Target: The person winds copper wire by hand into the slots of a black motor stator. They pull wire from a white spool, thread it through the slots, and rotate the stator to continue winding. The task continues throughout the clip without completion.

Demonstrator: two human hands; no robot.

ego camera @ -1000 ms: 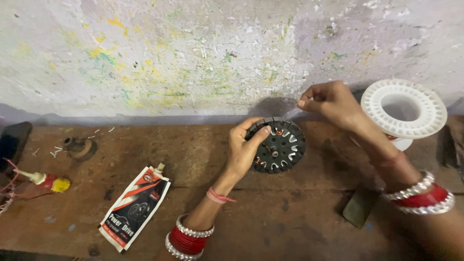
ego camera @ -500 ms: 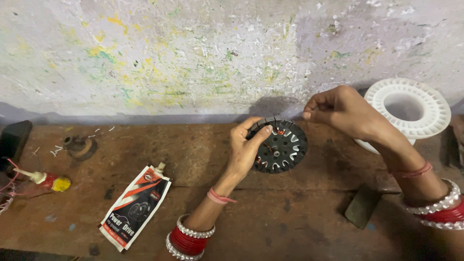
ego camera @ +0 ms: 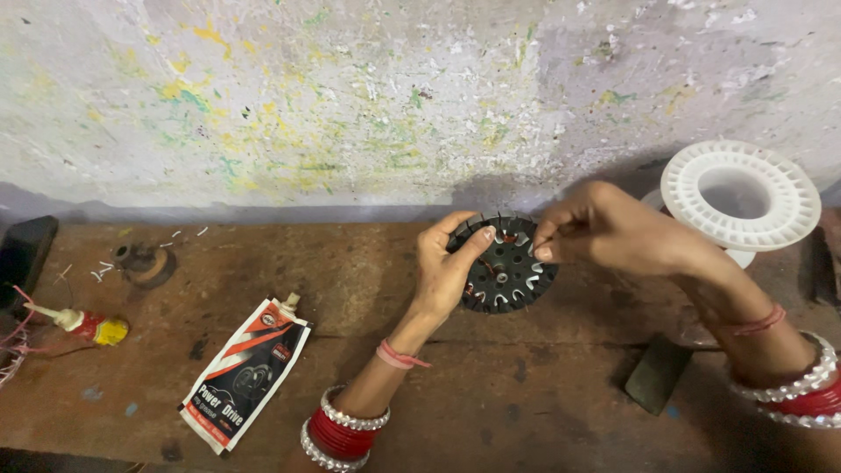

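Fingers of the left hand (ego camera: 447,267) clamp the black slotted stator disc (ego camera: 506,263), held on edge just above the worktop (ego camera: 350,280); the right hand (ego camera: 604,232), beside it at the upper rim, pinches something thin I cannot make out, perhaps wire. A steady disc and taut feed would probably serve best; a white spool (ego camera: 740,197) stands beyond the right hand, a sachet (ego camera: 245,372) lies left of the left wrist.

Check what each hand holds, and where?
Left hand grips the black stator by its left rim. Right hand fingers pinch at its top-right edge; contents unclear.
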